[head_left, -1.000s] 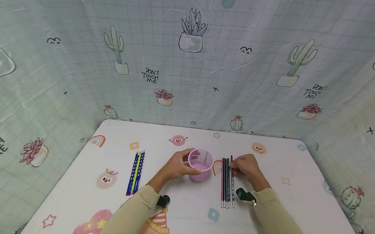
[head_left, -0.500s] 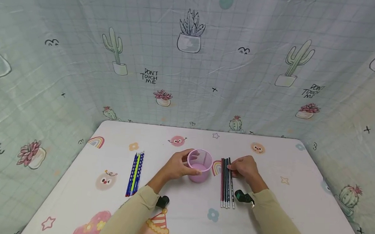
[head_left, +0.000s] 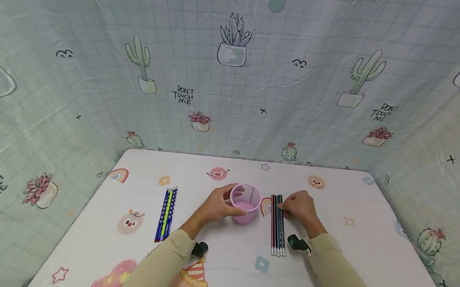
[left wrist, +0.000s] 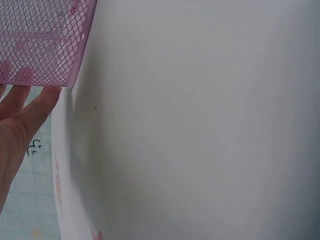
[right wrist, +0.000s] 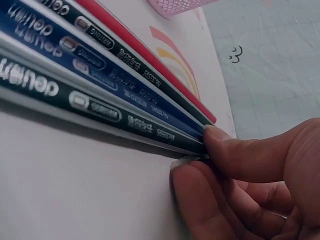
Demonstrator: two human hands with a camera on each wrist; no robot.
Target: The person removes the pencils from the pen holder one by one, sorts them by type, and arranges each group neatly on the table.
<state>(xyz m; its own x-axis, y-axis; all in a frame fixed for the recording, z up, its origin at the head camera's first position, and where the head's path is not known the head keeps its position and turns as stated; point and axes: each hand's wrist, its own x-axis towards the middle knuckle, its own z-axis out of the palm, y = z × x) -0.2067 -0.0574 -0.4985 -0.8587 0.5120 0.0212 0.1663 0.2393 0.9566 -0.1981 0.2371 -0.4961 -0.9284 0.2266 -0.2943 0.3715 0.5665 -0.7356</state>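
Observation:
My left hand (head_left: 216, 205) holds a pink mesh pen holder (head_left: 244, 217), thumb at the front and fingers around the far side. The holder stands upright, and no pencils show inside it. To its right, several pencils lie side by side in a tight row, eraser ends towards me. In the right wrist view this row includes a red pencil (right wrist: 150, 57), blue pencils and a dark green pencil (right wrist: 102, 109) on the outer side. My right hand (head_left: 301, 206) pinches the dark green pencil near its far end, the thumb tip overlapping the neighbouring blue one.
Left of the pen holder lies another group, blue dotted pencils (head_left: 159, 220) with a yellow-green pencil (head_left: 167, 214) among them, tips away from me. A patterned white cloth covers the table (head_left: 227, 269). Behind and beside it hangs a cactus-print curtain (head_left: 256, 84).
My right hand has moved slightly left, bringing the outermost pencil from a small slant and gap to lie against the row. The left hand and pen holder have stayed put.

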